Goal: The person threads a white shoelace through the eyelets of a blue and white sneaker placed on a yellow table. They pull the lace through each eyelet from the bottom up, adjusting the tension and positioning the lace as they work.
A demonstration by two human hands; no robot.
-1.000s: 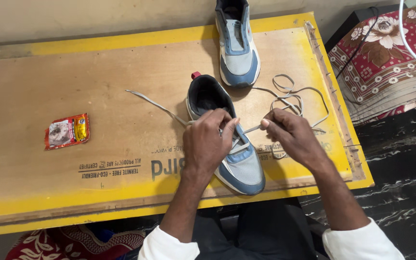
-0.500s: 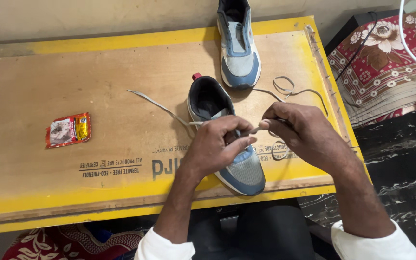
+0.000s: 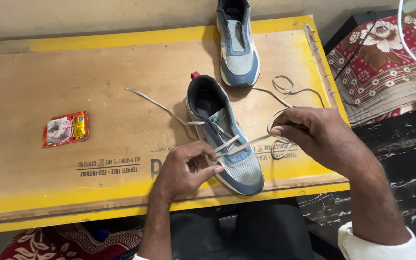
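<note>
From the head view, a blue and grey shoe (image 3: 225, 139) sits just right of the frame's centre on a plywood board with yellow edges (image 3: 97, 96), toe pointing down toward the person. Its grey lace (image 3: 246, 143) runs through only the lower eyelets near the toe; the upper eyelets look bare, so I'd judge the lacing barely begun, with most rows left. The left hand (image 3: 184, 171) rests against the shoe's side low in the frame, fingers loosely curled, the thumb near the lace; whether it grips anything, I cannot tell. The right hand (image 3: 314, 132), at centre right, is closed in a pinch on the lace, drawn taut. The other end trails to upper left. A second shoe (image 3: 237, 45) stands at top centre, unlaced, and a small red packet (image 3: 66, 128) lies at left
</note>
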